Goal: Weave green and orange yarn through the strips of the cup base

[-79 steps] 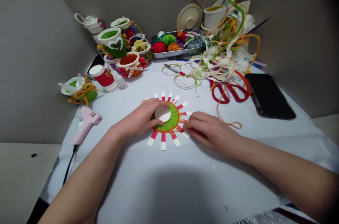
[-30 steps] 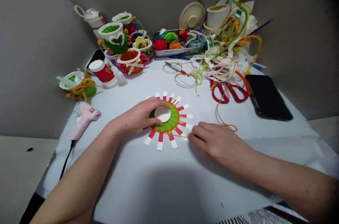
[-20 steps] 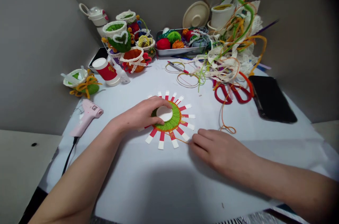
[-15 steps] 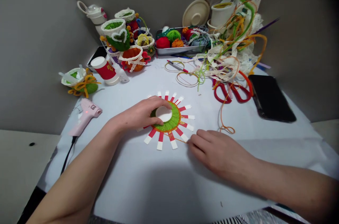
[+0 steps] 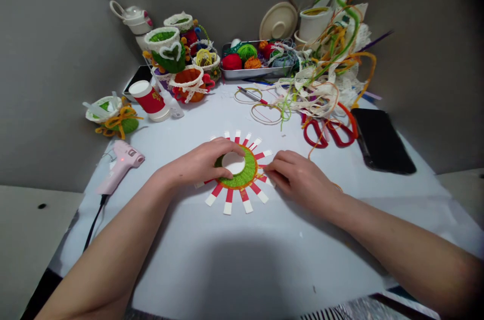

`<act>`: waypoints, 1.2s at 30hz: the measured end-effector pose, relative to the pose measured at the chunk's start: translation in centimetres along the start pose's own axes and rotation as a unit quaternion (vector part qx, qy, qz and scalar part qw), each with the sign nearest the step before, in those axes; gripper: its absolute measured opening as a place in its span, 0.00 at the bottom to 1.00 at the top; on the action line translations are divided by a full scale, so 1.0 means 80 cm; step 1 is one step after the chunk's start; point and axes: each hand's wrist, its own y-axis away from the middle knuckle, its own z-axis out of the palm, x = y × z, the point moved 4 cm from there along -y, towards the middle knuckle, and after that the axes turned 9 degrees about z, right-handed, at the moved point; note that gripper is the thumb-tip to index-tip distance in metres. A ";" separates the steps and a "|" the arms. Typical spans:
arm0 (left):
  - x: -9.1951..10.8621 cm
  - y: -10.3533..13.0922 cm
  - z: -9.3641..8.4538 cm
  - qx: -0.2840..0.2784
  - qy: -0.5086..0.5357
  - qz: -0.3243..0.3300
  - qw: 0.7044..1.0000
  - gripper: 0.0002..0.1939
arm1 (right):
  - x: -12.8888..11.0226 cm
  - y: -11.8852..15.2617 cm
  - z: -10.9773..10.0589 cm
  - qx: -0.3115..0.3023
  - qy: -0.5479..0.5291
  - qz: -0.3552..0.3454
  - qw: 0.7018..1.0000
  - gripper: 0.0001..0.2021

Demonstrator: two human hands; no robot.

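Observation:
A paper cup cut into splayed red-and-white strips (image 5: 228,199) lies flat on the white table. Green yarn (image 5: 247,171) is woven round its centre, with an orange edge outside the green. My left hand (image 5: 212,158) grips the cup's left side, thumb at the front of the round white base and fingers over the back. Over the right-hand strips, my right hand (image 5: 297,176) is closed in a pinch on orange yarn (image 5: 261,175), which runs to the woven edge. More of this yarn trails behind the right hand towards the scissors.
Red-handled scissors (image 5: 328,133) and a black phone (image 5: 383,141) lie right, below a heap of lace and yarn (image 5: 328,78). A pink glue gun (image 5: 121,166) is at left, near decorated yarn cups (image 5: 188,85). A metal tray (image 5: 257,74) of yarn balls stands behind.
My right hand has moved up from below right of the cup to its right-hand strips, bringing the orange yarn along. My left hand keeps its hold in the same place.

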 end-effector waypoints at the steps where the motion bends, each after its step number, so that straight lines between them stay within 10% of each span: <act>1: 0.001 0.000 0.000 -0.001 0.000 0.001 1.000 0.24 | 0.004 -0.004 0.003 0.003 -0.024 0.020 1.000 0.10; 12: 0.024 -0.001 -0.003 0.021 -0.014 0.051 0.998 0.22 | 0.007 -0.010 0.007 -0.023 -0.055 0.089 0.994 0.08; 22: 0.041 -0.005 0.009 -0.001 -0.148 -0.127 0.981 0.25 | 0.005 -0.010 0.006 -0.029 -0.048 0.091 0.994 0.07; 36: 0.026 -0.001 0.001 -0.003 -0.129 0.006 0.992 0.20 | -0.010 0.004 -0.013 -0.013 -0.106 -0.079 0.991 0.10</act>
